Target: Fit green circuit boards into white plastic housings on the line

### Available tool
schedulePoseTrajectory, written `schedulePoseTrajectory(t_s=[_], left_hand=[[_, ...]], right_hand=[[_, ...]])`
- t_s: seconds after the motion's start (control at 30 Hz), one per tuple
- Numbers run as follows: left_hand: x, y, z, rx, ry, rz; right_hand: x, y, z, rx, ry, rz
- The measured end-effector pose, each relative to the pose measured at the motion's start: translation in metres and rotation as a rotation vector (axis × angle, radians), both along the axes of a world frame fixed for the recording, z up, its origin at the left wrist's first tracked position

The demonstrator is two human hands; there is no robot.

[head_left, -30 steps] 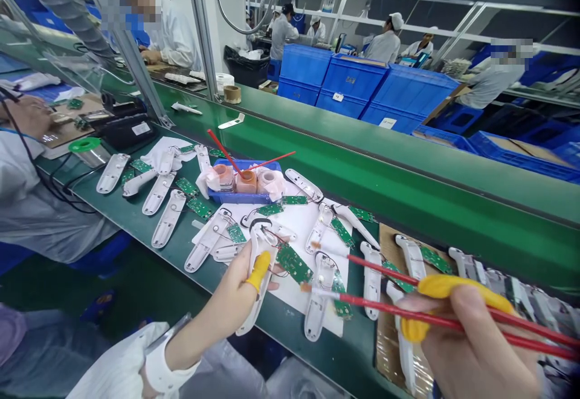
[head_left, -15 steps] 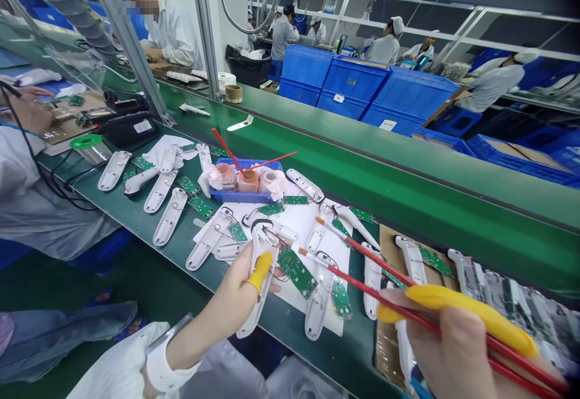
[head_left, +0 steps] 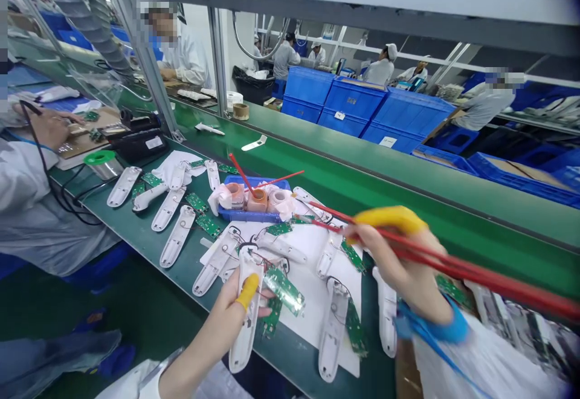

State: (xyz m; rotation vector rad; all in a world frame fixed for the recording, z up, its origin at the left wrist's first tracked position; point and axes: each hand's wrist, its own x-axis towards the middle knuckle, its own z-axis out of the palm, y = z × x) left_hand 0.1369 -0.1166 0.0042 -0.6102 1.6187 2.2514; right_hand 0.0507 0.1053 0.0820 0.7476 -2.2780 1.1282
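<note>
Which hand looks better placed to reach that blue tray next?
Probably the right hand: its red sticks point toward the blue tray, while the left hand is wrapped around a white plastic casing.

The right hand (head_left: 396, 266) has swung left, its red sticks (head_left: 480, 272) now seemingly nearer the blue tray (head_left: 249, 216).

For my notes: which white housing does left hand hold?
The housing under the yellow finger cot of the left hand; others lie on paper or bench.

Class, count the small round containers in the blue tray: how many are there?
3 small round containers in the blue tray: left, middle, right. Tissue around them could hide another.
</note>
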Motion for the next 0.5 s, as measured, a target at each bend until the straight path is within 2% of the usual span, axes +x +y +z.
schedulePoseTrajectory(t_s=[0.1, 0.17, 0.33, 0.5], left_hand=[[0.005, -0.012, -0.009, 0.005, -0.078, 0.077], [0.009, -0.02, -0.015, 0.013, -0.105, 0.111], [0.013, -0.034, -0.028, 0.06, -0.127, 0.147], [0.015, -0.04, -0.037, 0.167, -0.196, 0.165]], right_hand=[[-0.061, -0.037, 0.013, 0.197, 0.118, 0.193], [-0.087, -0.056, 0.018, 0.276, 0.11, 0.258], [-0.107, -0.081, 0.02, 0.514, 0.079, 0.356], [-0.117, -0.099, 0.005, 0.721, 0.067, 0.368]])
